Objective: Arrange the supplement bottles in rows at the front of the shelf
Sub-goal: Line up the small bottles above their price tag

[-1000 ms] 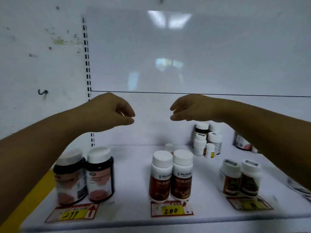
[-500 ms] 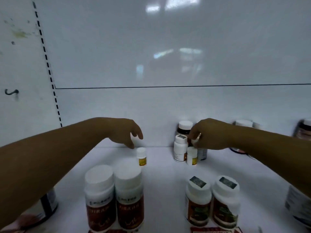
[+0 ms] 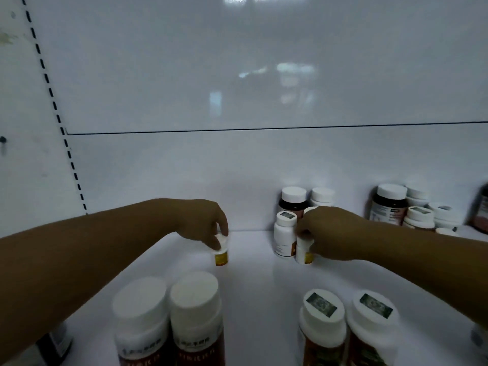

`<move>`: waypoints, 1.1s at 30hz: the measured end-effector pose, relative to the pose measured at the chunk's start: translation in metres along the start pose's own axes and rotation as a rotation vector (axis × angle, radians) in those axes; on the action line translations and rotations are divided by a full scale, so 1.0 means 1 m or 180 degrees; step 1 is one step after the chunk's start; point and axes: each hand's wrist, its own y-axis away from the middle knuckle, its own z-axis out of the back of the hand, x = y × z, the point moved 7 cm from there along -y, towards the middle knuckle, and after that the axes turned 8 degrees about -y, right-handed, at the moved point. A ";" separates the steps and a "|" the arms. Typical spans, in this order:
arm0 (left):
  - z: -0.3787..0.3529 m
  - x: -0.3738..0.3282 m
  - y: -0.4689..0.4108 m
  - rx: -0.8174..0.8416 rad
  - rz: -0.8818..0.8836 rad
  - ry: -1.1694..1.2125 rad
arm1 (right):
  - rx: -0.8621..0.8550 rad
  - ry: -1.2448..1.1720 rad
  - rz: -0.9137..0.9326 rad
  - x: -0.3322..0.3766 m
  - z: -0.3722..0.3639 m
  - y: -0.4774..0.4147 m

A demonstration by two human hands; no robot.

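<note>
Left hand (image 3: 203, 223) pinches the cap of a small bottle (image 3: 221, 253) with a yellow label, upright on the shelf (image 3: 253, 276) left of centre and well behind the brown-labelled front pair (image 3: 169, 320). Further right, near the far wall, a white bottle (image 3: 284, 237) stands touching a second small bottle (image 3: 303, 253), which the right hand (image 3: 332, 233) grips with fingers curled round its body. A sealed pair (image 3: 348, 326) stands at the near right, and a cluster (image 3: 412, 210) of bottles sits against the far right wall.
</note>
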 end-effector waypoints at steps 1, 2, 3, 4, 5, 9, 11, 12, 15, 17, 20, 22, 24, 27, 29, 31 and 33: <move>-0.001 0.000 -0.002 -0.0041 -0.0020 0.0015 | -0.0007 -0.0043 -0.0049 0.000 0.000 0.000; -0.002 0.000 -0.004 -0.0081 -0.0042 0.0013 | -0.0006 -0.0086 -0.0087 0.000 -0.001 0.001; -0.003 -0.001 -0.005 -0.0110 -0.0067 -0.0007 | 0.0011 -0.0121 -0.0097 0.001 -0.002 0.002; -0.003 -0.002 -0.006 -0.0127 -0.0096 -0.0024 | 0.0041 -0.0159 -0.0094 0.002 -0.003 0.004; -0.003 -0.003 -0.005 -0.0142 -0.0122 -0.0001 | 0.0063 -0.0199 -0.0098 0.003 -0.003 0.005; 0.023 -0.004 0.006 -0.0425 -0.0168 0.1133 | -0.0031 -0.0520 -0.0252 0.000 0.018 0.012; 0.047 -0.010 0.018 -0.0619 -0.0201 0.1717 | -0.0195 -0.1079 -0.0329 -0.007 0.037 0.023; 0.060 -0.016 0.025 -0.0701 -0.0240 0.1871 | -0.0282 -0.1401 -0.0351 -0.011 0.046 0.029; 0.092 -0.049 0.041 -0.0883 -0.0466 0.2223 | -0.0473 -0.2328 -0.0282 -0.024 0.072 0.051; 0.102 -0.081 0.044 -0.0957 -0.0547 0.2334 | -0.0555 -0.2918 -0.0219 -0.037 0.083 0.070; 0.108 -0.136 0.043 -0.0986 -0.0544 0.2363 | -0.0774 -0.3232 -0.0157 -0.064 0.094 0.102; 0.109 -0.176 0.040 -0.0960 -0.0536 0.2382 | -0.0846 -0.3356 -0.0149 -0.083 0.095 0.125; 0.111 -0.213 0.036 -0.0979 -0.0523 0.2332 | -0.0881 -0.3477 -0.0116 -0.104 0.095 0.148; 0.116 -0.264 0.029 -0.1075 -0.0573 0.2386 | -0.0879 -0.3559 -0.0122 -0.131 0.092 0.182; 0.121 -0.292 0.028 -0.1147 -0.0591 0.2415 | -0.0936 -0.3549 -0.0172 -0.147 0.093 0.202; 0.126 -0.315 0.027 -0.1212 -0.0612 0.2356 | -0.0982 -0.3538 -0.0237 -0.161 0.095 0.221; 0.132 -0.333 0.026 -0.1211 -0.0668 0.2338 | -0.0995 -0.3493 -0.0284 -0.173 0.097 0.236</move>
